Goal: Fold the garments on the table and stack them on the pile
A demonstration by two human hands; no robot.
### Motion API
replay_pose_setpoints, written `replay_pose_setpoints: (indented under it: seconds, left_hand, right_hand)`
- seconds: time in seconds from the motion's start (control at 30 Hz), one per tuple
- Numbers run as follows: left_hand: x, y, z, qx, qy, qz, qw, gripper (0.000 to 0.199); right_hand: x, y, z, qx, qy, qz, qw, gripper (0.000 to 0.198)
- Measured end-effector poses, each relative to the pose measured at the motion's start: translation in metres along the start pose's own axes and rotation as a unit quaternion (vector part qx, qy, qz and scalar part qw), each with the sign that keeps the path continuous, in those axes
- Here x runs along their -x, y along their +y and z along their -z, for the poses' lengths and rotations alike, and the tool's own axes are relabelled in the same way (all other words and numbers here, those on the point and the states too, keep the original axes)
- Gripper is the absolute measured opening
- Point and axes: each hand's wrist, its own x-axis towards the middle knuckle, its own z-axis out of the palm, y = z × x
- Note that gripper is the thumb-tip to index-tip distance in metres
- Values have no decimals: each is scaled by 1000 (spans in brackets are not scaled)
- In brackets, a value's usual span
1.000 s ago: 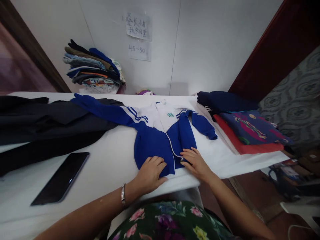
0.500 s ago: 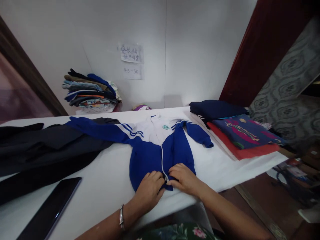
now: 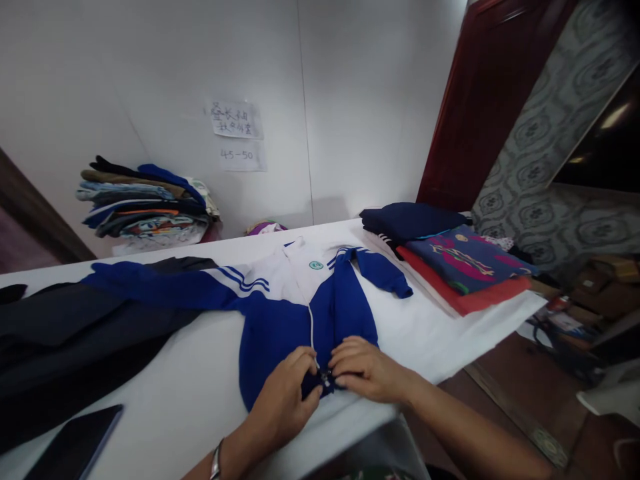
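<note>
A blue and white zip-up jacket (image 3: 280,339) lies front side up on the table, its collar away from me. One sleeve stretches out left over dark clothing; the other is bent out to the right. At the bottom hem, my left hand (image 3: 287,393) has its fingers curled on the fabric just left of the zipper. My right hand (image 3: 369,368) grips the hem on the zipper's other side. Between my fingertips the zipper's lower end (image 3: 325,380) shows, too small to make out in detail. Parts of the hem are hidden under my fingers.
Dark grey and black garments (image 3: 100,327) spread over the left of the white table (image 3: 165,407). A phone or tablet (image 3: 75,443) lies near left. Folded clothes are stacked at back left (image 3: 150,207) and at right (image 3: 450,260). Handwritten paper signs (image 3: 237,137) hang on the wall.
The view has swung to the right, so everything sits further left. My hands stay at the jacket's hem, and the zipper's lower end shows more clearly between them.
</note>
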Motion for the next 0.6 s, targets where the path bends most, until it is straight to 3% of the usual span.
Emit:
replay_pose_setpoints:
  seconds: [0.1,0.17,0.27,0.33,0.43,0.53,0.6]
  left_hand:
    - [-4,-5,-1,-27,-35,-75,996,42]
    - [-4,-7,-5,-30,-60,-94,993,41]
    - [-2,-6,-10,-17,-55,-82,995,32]
    - [0,-4,-12,-13,-48,-74,996,32]
    - [2,-4,-12,-15,-55,-64,996,34]
    - [5,-8,-15,-12,-48,-64,997,36]
    - [6,-10,-18,-11,-35,-64,997,38]
  right_hand:
    - [8,34,36,91,145,-100,980,21]
    - [12,68,65,200,189,-210,938,28]
    - [13,120,102,288,150,-418,849,49]
    - [11,145,115,281,98,-506,810,59]
    - [5,166,118,288,42,-531,795,59]
    - [-6,170,124,323,31,-479,816,53]
    - [-20,170,144,347,34,-447,824,51]
